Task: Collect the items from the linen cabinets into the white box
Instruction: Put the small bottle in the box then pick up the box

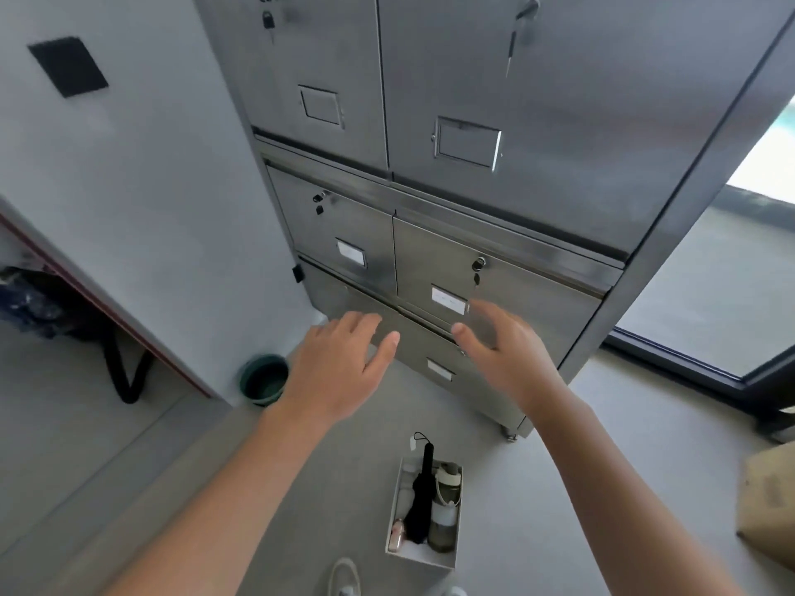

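Observation:
A steel cabinet (537, 122) with several closed doors and drawers stands in front of me. My left hand (340, 367) hovers open in front of the lowest left drawer (340, 296). My right hand (499, 350) is open too, fingers spread, before the lower right drawers, just under a white label (447, 299). Neither hand holds anything. On the floor below stands the white box (398, 505), with a black folding umbrella (419, 505), a clear bottle (445, 509) and a small pink item (396, 533) inside.
A green bowl (263, 380) sits on the floor by the wall at the cabinet's left. A cardboard box (768, 514) lies at the right edge. A glass door frame (688, 359) runs right of the cabinet. Keys hang in several locks.

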